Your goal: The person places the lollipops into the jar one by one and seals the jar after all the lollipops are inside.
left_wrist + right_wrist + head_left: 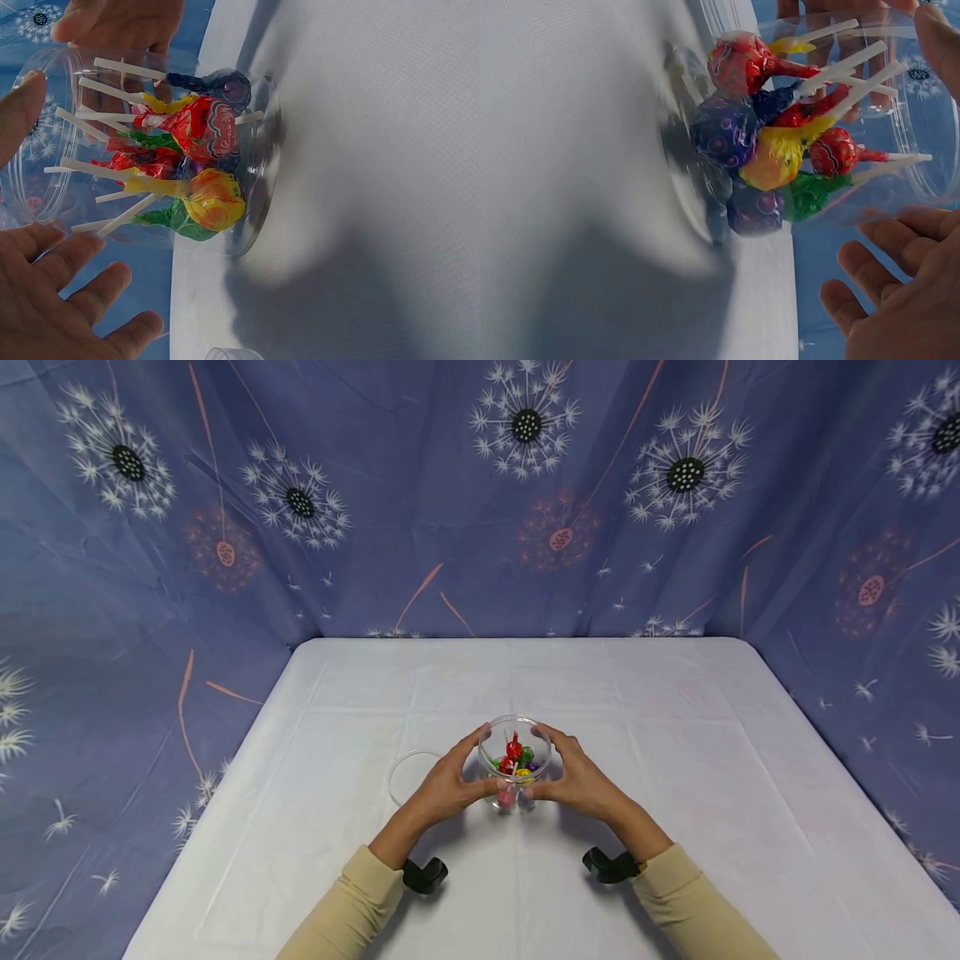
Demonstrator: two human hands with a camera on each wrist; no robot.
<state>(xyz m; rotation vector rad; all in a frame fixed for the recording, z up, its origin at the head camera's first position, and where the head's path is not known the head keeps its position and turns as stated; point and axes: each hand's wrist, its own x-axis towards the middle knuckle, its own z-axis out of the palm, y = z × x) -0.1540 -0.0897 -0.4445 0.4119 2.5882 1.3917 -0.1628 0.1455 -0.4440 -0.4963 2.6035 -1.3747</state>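
Observation:
A clear plastic jar (517, 717) of wrapped lollipops is held between both hands above the middle of the white table. My left hand (448, 782) grips its left side near the rim, thumb in front and fingertips behind. On the opposite side my right hand (583, 782) holds it the same way. The jar's top is uncovered. Inside are red (204, 129), yellow (215, 199), green (814, 193) and purple lollipops (724, 131), heads down with white sticks pointing to the mouth. Whether the base touches the cloth, I cannot tell.
A clear round lid (390, 779) lies on the white tablecloth (360, 693), just left of the left hand and partly behind it. Blue dandelion-print fabric (420, 510) hangs behind the table and along both sides.

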